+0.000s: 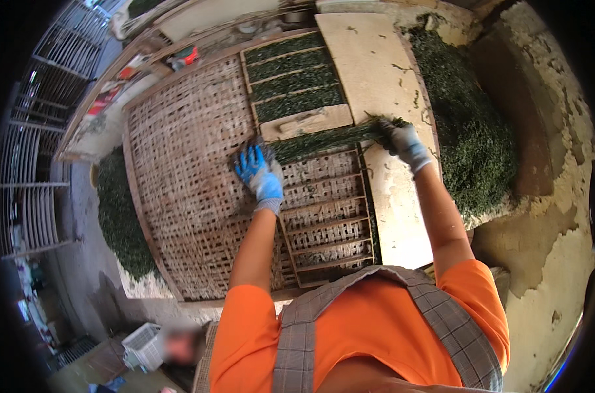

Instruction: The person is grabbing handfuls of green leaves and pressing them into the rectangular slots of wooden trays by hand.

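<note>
My left hand (257, 171), in a blue and grey glove, lies with fingers spread on the woven bamboo mat (186, 150), beside the left edge of a slatted wooden frame (327, 226). My right hand (402, 144), in a worn pale glove with dark fingertips, is closed around dark green shreds at the right end of a filled slot, over the pale board (363, 59). Shredded dark green leaves (294, 73) fill the frame's far slots. The near slots show mostly bare weave. A flat wooden block (307, 122) rests across the frame, just beyond the strip between my hands.
A large heap of dark green shreds (468, 124) lies right of the board, near a peeling wall (566, 216). Another heap (124, 213) sits past the mat's left edge. Metal racks (42, 144) stand far left, and a white crate (143, 344) is at lower left beside a blurred person.
</note>
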The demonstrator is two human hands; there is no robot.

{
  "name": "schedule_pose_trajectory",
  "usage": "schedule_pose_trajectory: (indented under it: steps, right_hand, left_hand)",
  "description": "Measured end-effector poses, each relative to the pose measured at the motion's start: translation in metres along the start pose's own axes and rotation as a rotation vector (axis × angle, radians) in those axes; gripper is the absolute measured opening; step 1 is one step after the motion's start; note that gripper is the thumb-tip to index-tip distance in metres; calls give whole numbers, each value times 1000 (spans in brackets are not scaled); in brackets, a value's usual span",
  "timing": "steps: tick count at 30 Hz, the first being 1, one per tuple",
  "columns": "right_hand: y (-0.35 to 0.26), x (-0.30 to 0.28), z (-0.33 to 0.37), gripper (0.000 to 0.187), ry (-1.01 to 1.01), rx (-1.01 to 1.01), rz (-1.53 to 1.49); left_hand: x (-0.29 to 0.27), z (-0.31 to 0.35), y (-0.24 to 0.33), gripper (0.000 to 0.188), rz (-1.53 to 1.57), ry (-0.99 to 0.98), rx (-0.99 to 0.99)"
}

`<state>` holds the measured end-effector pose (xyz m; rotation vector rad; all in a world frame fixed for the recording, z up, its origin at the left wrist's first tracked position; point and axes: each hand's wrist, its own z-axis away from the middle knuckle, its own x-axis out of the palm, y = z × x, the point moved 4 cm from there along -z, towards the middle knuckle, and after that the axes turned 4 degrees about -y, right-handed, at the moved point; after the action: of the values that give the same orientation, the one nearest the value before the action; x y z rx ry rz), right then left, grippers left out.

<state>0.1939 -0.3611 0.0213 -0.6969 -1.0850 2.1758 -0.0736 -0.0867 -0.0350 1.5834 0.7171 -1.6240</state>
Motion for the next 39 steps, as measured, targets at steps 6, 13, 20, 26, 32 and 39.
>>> schedule_pose_trajectory:
  steps: [6,13,20,26,32,39]
  right_hand:
    - [25,-155,78,30,615,140,155]
    - [-6,-222,-56,32,587,-374,-226]
    - [-1,-236,-248,42,643,70,440]
    - [111,-248,-212,27,534,-202,-584]
    - [110,-236,-188,43,648,238,576]
    - [7,-305,-126,32,648,158,789]
  left_hand:
    - [-92,28,106,46,440,208,275]
    - [-4,15,192,38,1281,-596,-35]
    - [-12,17,187,23,806,-143,249]
    - [-11,21,186,22,732,-175,320]
    - [2,18,180,24,721,-111,374]
    - [15,5,193,28,746,-65,432]
